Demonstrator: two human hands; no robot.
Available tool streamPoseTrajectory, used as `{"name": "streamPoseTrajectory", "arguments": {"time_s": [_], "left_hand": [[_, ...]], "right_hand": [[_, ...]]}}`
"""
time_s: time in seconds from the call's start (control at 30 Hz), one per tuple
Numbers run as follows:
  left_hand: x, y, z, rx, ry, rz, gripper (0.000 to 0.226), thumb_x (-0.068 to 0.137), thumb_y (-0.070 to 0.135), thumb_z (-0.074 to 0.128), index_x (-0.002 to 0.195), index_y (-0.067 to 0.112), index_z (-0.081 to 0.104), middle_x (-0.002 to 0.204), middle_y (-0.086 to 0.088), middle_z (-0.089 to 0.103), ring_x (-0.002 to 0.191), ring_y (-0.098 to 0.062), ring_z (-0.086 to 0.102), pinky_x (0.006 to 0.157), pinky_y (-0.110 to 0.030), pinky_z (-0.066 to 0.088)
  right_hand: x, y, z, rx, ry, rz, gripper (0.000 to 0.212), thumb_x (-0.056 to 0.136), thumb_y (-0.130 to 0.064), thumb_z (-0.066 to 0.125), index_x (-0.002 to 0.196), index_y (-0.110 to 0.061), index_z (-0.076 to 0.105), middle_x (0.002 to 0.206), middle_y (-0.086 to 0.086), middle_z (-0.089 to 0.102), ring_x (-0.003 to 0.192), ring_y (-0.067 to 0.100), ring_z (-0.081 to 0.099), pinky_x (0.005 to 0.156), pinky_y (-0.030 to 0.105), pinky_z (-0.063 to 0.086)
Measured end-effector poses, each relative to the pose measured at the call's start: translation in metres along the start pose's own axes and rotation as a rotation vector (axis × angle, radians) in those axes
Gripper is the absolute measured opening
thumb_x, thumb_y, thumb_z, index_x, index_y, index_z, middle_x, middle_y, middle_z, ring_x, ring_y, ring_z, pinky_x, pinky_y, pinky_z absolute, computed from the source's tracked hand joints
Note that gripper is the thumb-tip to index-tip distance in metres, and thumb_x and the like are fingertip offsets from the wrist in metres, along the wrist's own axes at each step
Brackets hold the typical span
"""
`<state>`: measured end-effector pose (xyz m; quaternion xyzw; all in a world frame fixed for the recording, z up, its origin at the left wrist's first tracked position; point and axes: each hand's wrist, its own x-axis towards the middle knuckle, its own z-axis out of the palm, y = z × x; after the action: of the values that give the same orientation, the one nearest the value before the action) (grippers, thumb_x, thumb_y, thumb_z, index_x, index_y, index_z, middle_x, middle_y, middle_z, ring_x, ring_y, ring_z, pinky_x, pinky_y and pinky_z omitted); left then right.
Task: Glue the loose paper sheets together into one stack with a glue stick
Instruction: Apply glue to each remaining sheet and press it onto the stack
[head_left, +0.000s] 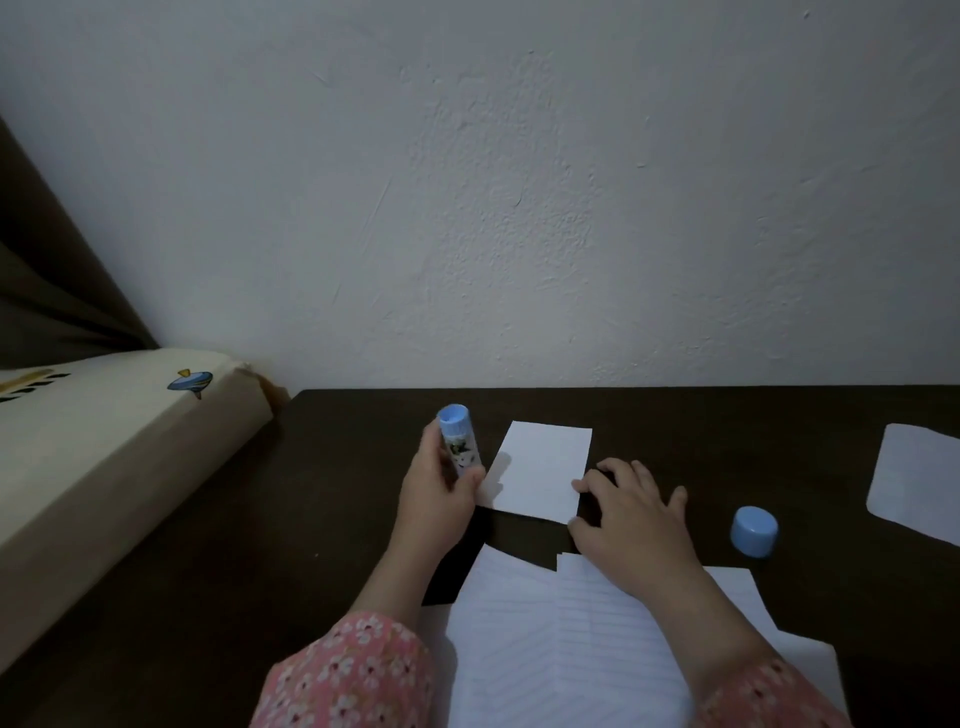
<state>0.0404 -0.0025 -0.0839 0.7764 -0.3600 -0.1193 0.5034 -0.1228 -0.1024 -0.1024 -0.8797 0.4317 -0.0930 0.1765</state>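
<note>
Early stage: left hand (441, 491) grip holds uncapped glue stick (458, 441); right hand (631, 514), fingers relaxed, steadies small sheet (540, 467); loose sheets (545, 639) at 6 o'clock unglued.

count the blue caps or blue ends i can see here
2. One loose cap lies on the table right of the right hand; one blue end tops the glue stick held in the left hand.

Uncapped blue glue stick (459, 441) upright beside small white sheet (540, 470), blue cap (754, 531) apart.
</note>
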Motion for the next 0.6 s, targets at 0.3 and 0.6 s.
{"name": "streamPoseTrajectory", "arguments": {"time_s": [0.3, 0.6], "left_hand": [[0.003, 0.025, 0.0, -0.346, 0.186, -0.057, 0.066, 0.091, 0.017, 0.06, 0.146, 0.026, 0.024, 0.129, -0.001, 0.049, 0.121, -0.018, 0.047, 0.092, -0.034, 0.041], [0.052, 0.059, 0.065, -0.006, -0.209, 0.133, 0.04, 0.09, 0.017, 0.062, 0.122, 0.025, 0.04, 0.125, -0.004, 0.057, 0.117, -0.02, 0.054, 0.082, -0.029, 0.046]], "right_hand": [[0.002, 0.002, -0.004, 0.112, 0.093, -0.029, 0.037, 0.092, -0.059, 0.041, 0.118, -0.034, 0.047, 0.146, -0.008, 0.028, 0.147, 0.019, 0.002, 0.115, 0.059, 0.003], [0.01, 0.009, -0.003, 0.109, -0.012, 0.024, 0.054, 0.093, -0.052, 0.047, 0.141, -0.03, 0.036, 0.158, -0.009, 0.016, 0.148, 0.021, -0.005, 0.114, 0.06, -0.004]]}}
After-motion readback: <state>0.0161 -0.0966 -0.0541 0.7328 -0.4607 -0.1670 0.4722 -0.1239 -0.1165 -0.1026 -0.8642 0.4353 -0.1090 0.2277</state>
